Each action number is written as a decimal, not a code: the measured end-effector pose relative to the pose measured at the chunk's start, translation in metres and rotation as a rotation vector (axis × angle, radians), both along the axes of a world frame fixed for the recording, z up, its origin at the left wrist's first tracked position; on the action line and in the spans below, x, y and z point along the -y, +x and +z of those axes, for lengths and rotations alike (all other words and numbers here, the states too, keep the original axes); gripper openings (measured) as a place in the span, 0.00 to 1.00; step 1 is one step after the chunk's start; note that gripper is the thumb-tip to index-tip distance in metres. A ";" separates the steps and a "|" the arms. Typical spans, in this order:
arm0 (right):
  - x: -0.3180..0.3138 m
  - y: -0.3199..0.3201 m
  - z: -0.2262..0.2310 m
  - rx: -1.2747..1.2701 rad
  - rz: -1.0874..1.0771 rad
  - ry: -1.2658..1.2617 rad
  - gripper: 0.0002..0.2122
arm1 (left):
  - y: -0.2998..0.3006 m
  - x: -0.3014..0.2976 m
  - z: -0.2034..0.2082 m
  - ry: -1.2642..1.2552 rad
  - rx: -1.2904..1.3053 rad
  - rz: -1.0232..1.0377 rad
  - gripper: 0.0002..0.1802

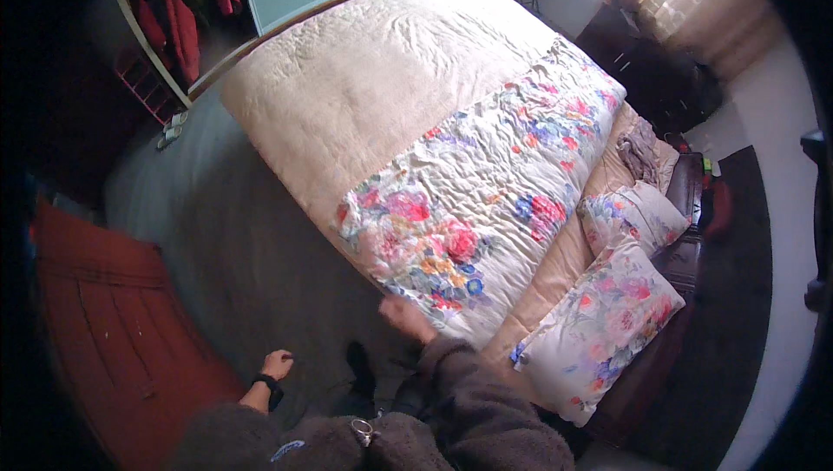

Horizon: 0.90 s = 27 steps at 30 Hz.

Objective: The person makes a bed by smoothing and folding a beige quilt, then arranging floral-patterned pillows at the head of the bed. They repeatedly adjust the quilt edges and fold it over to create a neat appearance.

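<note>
A large quilt (347, 98) covers most of the bed, plain beige on one side with a band of bright flowers folded across the pillow end. My right hand (403, 316) is by the quilt's near edge, just beside the flowered band. It is smeared by motion, so its fingers and any contact with the cloth do not read clearly. Lower left, my left hand (278, 363) hangs over the floor with fingers curled and nothing visible in them. A black band (272, 389) circles that wrist. Two flowered pillows, a nearer one (605, 329) and a farther one (638, 217), lie against the headboard.
A dark headboard (679, 264) bounds the bed at right. A reddish-brown wooden door (121, 315) stands at lower left. Slippers (173, 130) lie on the grey floor (217, 228) near an open wardrobe with red clothes (180, 32). Dark drawers (646, 72) stand beyond the bed.
</note>
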State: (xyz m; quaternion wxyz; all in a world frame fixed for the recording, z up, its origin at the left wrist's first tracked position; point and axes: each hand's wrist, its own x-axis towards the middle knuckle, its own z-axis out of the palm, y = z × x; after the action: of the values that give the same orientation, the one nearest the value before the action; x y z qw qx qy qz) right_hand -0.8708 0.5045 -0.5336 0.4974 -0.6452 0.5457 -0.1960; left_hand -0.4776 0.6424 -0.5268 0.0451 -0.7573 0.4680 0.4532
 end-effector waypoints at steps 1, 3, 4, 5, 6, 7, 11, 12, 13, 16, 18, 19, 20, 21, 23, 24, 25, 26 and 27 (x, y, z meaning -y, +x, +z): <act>0.045 -0.011 0.012 0.022 -0.217 -0.169 0.13 | 0.024 -0.002 0.000 -0.029 0.025 0.049 0.18; 0.128 -0.046 0.035 -0.261 -0.419 -0.642 0.15 | 0.065 -0.010 -0.002 -0.064 0.114 0.105 0.15; 0.146 -0.054 0.041 -0.591 -0.496 -0.472 0.17 | 0.080 -0.017 -0.002 -0.163 0.085 0.099 0.14; 0.163 -0.061 0.045 -0.777 -0.555 -0.255 0.20 | 0.094 -0.022 -0.005 -0.235 0.075 0.099 0.13; 0.169 -0.056 0.044 -0.690 -0.951 -0.403 0.21 | 0.105 -0.023 -0.010 -0.219 0.084 0.130 0.11; 0.158 -0.037 0.037 -0.839 -0.986 -0.392 0.23 | 0.116 -0.030 -0.014 -0.140 -0.037 0.271 0.11; 0.116 0.141 -0.020 -0.722 -0.354 -0.145 0.21 | 0.145 -0.021 -0.043 0.211 0.066 0.152 0.15; 0.112 0.186 -0.031 -0.635 -0.146 -0.073 0.21 | 0.151 -0.018 -0.046 0.384 0.067 0.164 0.16; 0.113 0.224 -0.038 -0.545 0.054 -0.013 0.20 | 0.157 -0.008 -0.049 0.342 0.044 0.059 0.16; 0.164 0.272 -0.032 -0.383 0.457 -0.004 0.19 | 0.180 0.055 -0.045 0.150 -0.012 -0.061 0.18; 0.232 0.246 -0.017 -0.345 0.481 -0.057 0.19 | 0.191 0.105 -0.033 0.015 -0.059 0.108 0.17; 0.268 0.226 -0.009 -0.387 0.398 -0.102 0.20 | 0.197 0.134 -0.027 -0.066 -0.078 0.150 0.17; 0.308 0.199 -0.003 -0.445 0.209 -0.167 0.21 | 0.204 0.160 -0.019 -0.131 -0.094 0.204 0.16; 0.345 0.173 0.001 -0.511 0.016 -0.213 0.23 | 0.210 0.188 -0.013 -0.184 -0.104 0.229 0.16; 0.402 0.141 0.007 -0.698 -0.365 -0.201 0.26 | 0.220 0.232 -0.001 -0.228 -0.085 0.249 0.16; 0.418 0.143 0.010 -0.753 -0.516 -0.180 0.28 | 0.223 0.250 0.005 -0.226 -0.056 0.239 0.16; 0.425 0.161 0.012 -0.776 -0.591 -0.172 0.30 | 0.229 0.266 0.012 -0.233 -0.023 0.224 0.16; 0.424 0.195 0.014 -0.771 -0.572 -0.184 0.31 | 0.233 0.278 0.019 -0.173 -0.028 0.227 0.17; 0.417 0.237 0.019 -0.721 -0.491 -0.187 0.33 | 0.237 0.289 0.025 -0.121 -0.033 0.234 0.17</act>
State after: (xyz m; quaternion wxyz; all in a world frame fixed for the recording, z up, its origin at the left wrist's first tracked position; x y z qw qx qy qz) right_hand -0.6341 0.0876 -0.5149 0.1536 -0.5658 0.8013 -0.1190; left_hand -0.2408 0.3535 -0.5022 -0.0617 -0.8005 0.4038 0.4387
